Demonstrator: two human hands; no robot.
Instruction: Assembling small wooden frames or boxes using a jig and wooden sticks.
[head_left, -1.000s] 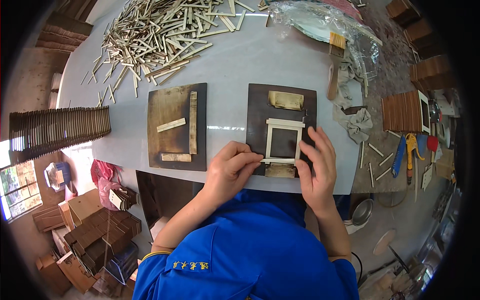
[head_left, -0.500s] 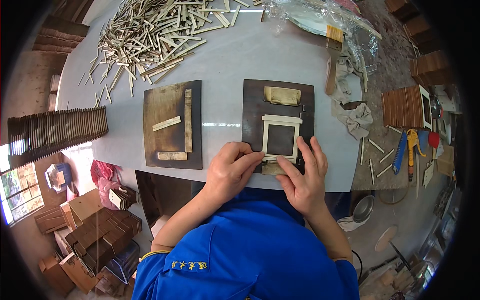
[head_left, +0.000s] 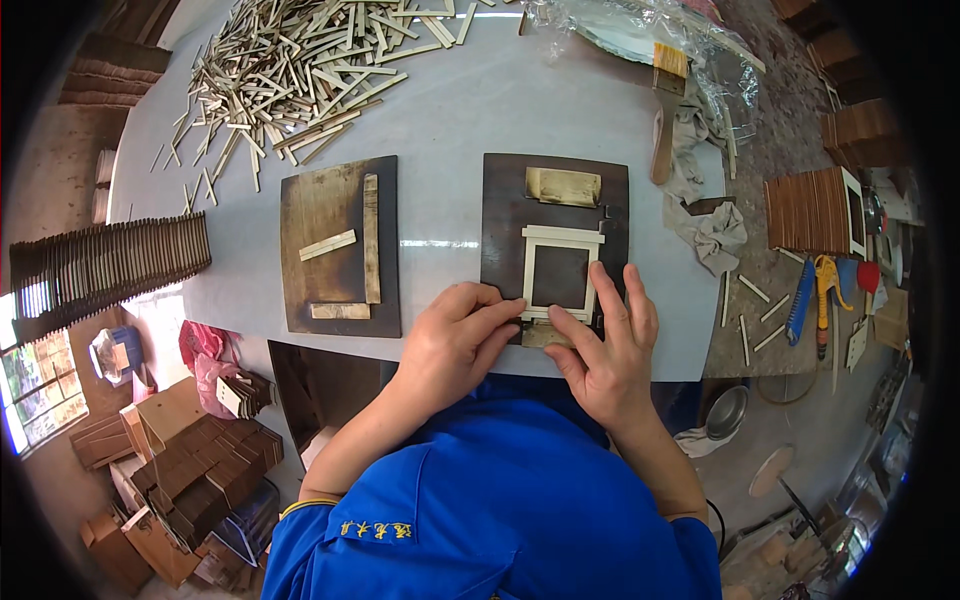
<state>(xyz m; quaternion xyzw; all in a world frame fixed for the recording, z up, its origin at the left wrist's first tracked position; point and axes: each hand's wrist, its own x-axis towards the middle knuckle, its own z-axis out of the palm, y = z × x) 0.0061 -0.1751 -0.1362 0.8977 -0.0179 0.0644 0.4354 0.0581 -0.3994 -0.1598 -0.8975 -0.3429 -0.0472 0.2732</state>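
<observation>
A small frame of pale wooden strips point(head_left: 530, 266) lies on a dark board point(head_left: 502, 200) in front of me. My left hand point(head_left: 455, 338) is closed in a pinch at the frame's lower left corner. Fingers apart, my right hand point(head_left: 608, 345) rests one fingertip on the bottom strip and another against the right side. A pale wooden block point(head_left: 563, 187) sits at the board's far end, and another block point(head_left: 538, 335) is partly covered by my hands. To the left lies a second dark board point(head_left: 330, 207) with wooden strips on it, one loose and slanted point(head_left: 328, 245).
A heap of thin wooden strips point(head_left: 290, 75) covers the table's far left. A row of dark slats point(head_left: 110, 265) stands at the left edge. At right are a brush point(head_left: 664, 120), a crumpled cloth point(head_left: 718, 238), plastic wrap point(head_left: 735, 95), stacked brown frames point(head_left: 805, 212) and hand tools point(head_left: 825, 295).
The whole view has shifted slightly. Both hands stay at the frame, and the right fingers have moved only a little along its bottom and right side.
</observation>
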